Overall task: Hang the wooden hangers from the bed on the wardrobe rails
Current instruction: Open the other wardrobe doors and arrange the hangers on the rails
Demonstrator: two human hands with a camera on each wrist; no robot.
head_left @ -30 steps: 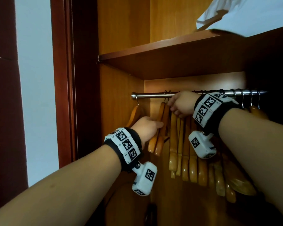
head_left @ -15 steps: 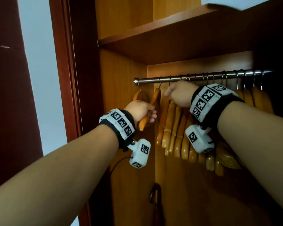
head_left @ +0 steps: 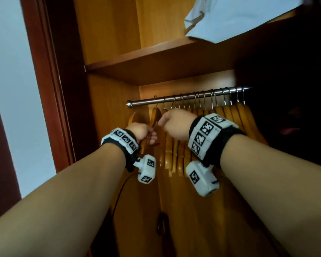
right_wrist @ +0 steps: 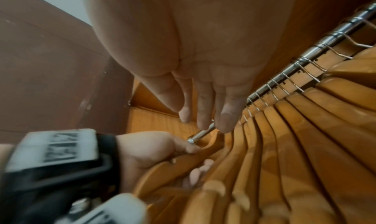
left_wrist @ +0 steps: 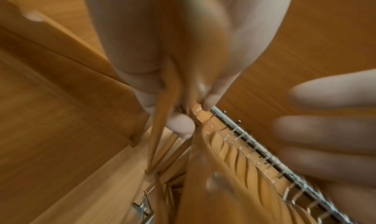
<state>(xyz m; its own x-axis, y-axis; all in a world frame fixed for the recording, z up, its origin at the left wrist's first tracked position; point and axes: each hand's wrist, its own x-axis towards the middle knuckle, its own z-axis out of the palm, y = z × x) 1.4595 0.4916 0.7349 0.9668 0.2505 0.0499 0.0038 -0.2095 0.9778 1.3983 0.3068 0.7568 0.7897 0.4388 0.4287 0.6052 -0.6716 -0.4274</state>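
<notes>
- The wooden hanger hangs by its hook near the rail's free end, its arm clasped in the left hand's curled fingers.
- Just right of that grip, the right hand reaches at the packed hangers; its grasp cannot be told.

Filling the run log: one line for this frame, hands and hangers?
left hand: grips wooden hanger | right hand: fingers extended by chrome wardrobe rail | row of wooden hangers: hooked on rail
</notes>
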